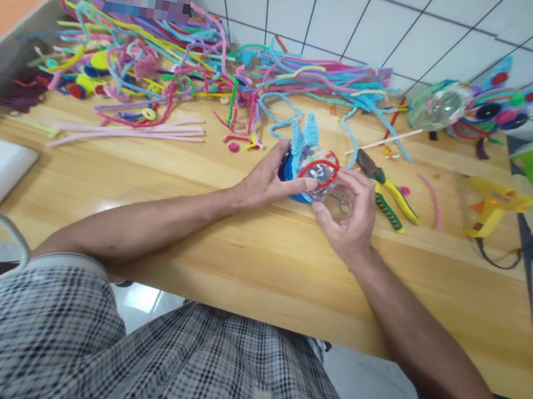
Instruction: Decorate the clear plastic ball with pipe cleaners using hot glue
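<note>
Both hands' grip closed on clear ball craft [315, 170], left hand [266, 183], right hand [352, 213], pliers [386, 191] beside, pipe cleaners [190, 73] behind

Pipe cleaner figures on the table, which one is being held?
The blue-eared one, between the left hand and right hand; the other figure lies untouched by the wall.

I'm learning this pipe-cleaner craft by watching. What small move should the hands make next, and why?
Probably press the red loop down onto the clear ball. The left hand steadies the blue piece and its fingertip touches the loop, while the right hand cups the ball from the side, so the loop looks not yet seated.
</note>
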`<state>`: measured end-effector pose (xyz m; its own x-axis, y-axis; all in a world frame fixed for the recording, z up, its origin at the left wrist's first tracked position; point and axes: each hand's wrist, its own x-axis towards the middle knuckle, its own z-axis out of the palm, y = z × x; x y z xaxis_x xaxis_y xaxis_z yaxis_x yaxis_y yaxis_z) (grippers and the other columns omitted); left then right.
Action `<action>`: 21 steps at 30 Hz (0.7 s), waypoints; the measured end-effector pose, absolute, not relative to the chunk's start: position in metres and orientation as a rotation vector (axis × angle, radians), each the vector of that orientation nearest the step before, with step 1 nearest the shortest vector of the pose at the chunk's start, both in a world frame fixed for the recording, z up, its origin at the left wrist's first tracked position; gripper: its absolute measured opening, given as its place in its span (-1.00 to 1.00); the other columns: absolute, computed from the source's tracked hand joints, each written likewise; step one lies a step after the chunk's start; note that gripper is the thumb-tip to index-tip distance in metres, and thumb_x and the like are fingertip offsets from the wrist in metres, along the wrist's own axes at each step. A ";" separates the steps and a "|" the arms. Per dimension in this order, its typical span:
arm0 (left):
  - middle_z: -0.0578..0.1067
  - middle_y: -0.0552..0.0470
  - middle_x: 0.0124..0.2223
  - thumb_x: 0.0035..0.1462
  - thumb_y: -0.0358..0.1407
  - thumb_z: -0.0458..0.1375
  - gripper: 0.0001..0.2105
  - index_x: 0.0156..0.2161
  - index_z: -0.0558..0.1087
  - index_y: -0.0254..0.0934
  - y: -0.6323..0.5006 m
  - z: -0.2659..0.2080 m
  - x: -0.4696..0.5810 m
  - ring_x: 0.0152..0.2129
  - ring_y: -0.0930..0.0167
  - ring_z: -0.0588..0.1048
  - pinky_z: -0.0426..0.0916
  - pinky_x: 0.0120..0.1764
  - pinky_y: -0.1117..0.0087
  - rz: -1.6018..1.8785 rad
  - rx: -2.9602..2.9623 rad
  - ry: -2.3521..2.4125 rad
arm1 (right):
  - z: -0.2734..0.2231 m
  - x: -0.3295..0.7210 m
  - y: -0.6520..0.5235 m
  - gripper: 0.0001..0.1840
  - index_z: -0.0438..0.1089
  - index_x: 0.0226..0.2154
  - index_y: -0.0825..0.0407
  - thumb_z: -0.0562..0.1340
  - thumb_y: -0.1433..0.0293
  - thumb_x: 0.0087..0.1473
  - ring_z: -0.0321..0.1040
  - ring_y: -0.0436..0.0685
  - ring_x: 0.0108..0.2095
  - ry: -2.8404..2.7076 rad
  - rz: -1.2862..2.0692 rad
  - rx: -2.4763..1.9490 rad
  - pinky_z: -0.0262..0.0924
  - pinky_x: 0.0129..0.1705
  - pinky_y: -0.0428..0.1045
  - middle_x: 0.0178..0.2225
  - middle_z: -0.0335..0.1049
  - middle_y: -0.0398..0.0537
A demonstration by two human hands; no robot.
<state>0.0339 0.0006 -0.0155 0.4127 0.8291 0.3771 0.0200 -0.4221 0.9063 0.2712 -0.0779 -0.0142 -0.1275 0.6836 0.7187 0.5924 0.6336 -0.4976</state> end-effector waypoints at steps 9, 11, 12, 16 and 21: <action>0.59 -0.16 0.26 0.26 0.44 0.41 -0.17 0.32 0.41 -0.12 0.003 -0.019 0.032 0.26 0.02 0.61 0.55 0.38 -0.09 1.056 1.744 0.773 | -0.022 0.267 -0.076 -0.10 0.24 0.55 -0.18 0.53 0.20 0.30 0.52 0.52 0.39 -1.836 0.009 -1.049 0.66 0.30 0.51 0.39 0.49 0.23; 0.61 -0.14 0.24 0.27 0.42 0.42 -0.18 0.32 0.42 -0.12 0.002 -0.016 0.032 0.26 0.02 0.61 0.55 0.38 -0.08 1.055 1.730 0.776 | -0.021 0.268 -0.077 -0.12 0.23 0.55 -0.16 0.51 0.17 0.33 0.51 0.52 0.40 -1.849 0.008 -1.084 0.66 0.30 0.52 0.39 0.49 0.23; 0.61 -0.14 0.23 0.27 0.41 0.42 -0.19 0.32 0.43 -0.12 0.001 -0.015 0.032 0.26 0.02 0.61 0.54 0.39 -0.08 1.053 1.722 0.779 | -0.021 0.268 -0.078 -0.13 0.23 0.54 -0.15 0.51 0.17 0.34 0.51 0.53 0.40 -1.855 0.007 -1.097 0.65 0.31 0.52 0.39 0.49 0.23; 0.60 -0.15 0.28 0.23 0.42 0.45 -0.20 0.26 0.45 -0.12 -0.001 -0.010 0.033 0.32 -0.03 0.57 0.46 0.46 -0.12 1.047 1.686 0.787 | -0.020 0.268 -0.078 -0.13 0.21 0.56 -0.15 0.50 0.20 0.35 0.51 0.52 0.39 -1.866 -0.028 -1.070 0.64 0.34 0.53 0.39 0.47 0.23; 0.60 -0.16 0.24 0.21 0.47 0.42 -0.17 0.25 0.44 -0.14 -0.001 -0.007 0.034 0.29 -0.05 0.58 0.48 0.43 -0.16 1.026 1.677 0.784 | -0.020 0.267 -0.078 -0.11 0.20 0.57 -0.16 0.50 0.21 0.35 0.51 0.51 0.38 -1.861 -0.047 -1.063 0.68 0.29 0.50 0.39 0.46 0.24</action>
